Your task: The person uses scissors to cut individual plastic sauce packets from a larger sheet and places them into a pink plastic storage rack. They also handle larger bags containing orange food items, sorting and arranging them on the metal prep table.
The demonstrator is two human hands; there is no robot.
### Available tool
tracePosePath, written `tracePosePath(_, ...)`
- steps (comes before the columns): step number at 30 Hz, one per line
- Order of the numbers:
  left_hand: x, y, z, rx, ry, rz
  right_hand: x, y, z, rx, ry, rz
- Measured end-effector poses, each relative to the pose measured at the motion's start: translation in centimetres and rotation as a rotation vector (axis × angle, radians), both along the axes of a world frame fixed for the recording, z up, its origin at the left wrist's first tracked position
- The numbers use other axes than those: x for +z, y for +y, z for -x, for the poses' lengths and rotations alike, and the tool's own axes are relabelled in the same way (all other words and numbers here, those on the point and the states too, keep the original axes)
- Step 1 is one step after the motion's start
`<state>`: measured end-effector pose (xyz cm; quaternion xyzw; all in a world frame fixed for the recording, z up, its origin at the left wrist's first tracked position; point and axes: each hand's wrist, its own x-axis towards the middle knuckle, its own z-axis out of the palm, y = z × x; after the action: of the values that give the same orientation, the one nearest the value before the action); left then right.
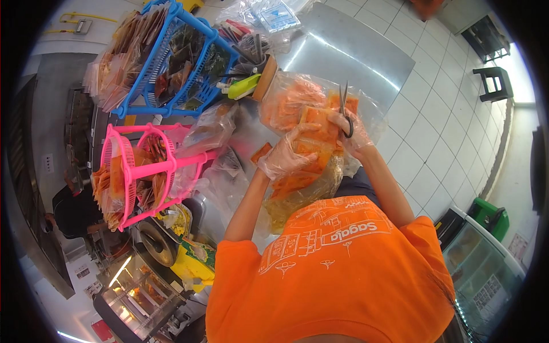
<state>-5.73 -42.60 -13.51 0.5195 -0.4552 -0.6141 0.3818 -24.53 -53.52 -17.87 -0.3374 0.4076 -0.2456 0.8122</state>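
Both my hands wear clear plastic gloves. My left hand (pixel 286 156) is closed around the side of several flat, clear sachets of orange sauce (pixel 319 118), which overlap in a strip. My right hand (pixel 354 130) grips the strip's upper right edge and also holds a pair of scissors (pixel 344 100), blades pointing away from me. Beneath the hands lies a clear plastic bag (pixel 279 107) with more orange sachets in it. A yellowish clear bag (pixel 283 214) hangs close to my orange shirt. One small orange sachet (pixel 261 152) lies beside my left wrist.
On the left stand a blue plastic rack (pixel 180 13) and a pink plastic rack (pixel 150 169), both filled with sachets. A green-handled tool (pixel 243 87) lies by a brown box (pixel 266 79). The steel table (pixel 351 51) reaches away ahead. Another person (pixel 75 210) stands at far left.
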Motion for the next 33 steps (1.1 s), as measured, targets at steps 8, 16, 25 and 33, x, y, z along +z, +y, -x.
tracePosePath(8, 0.6, -1.0, 1.2, 0.021, -0.13, 0.174, 2.6, 5.0, -3.6, -0.406, -0.343, -0.274)
tracePosePath(16, 0.0, -1.2, 1.4, 0.099, -0.03, 0.094, -1.2, 4.0, -1.3, -0.235, -0.03, 0.165)
tracePosePath(25, 0.9, -2.1, -1.2, 0.045, -0.059, 0.08, 6.3, -1.3, 8.2, 0.961, 0.274, 0.542)
tracePosePath(33, 1.1, -2.5, -0.3, -0.051, -0.143, 0.08, 5.3, -1.4, 6.7, 1.003, 0.178, 0.485)
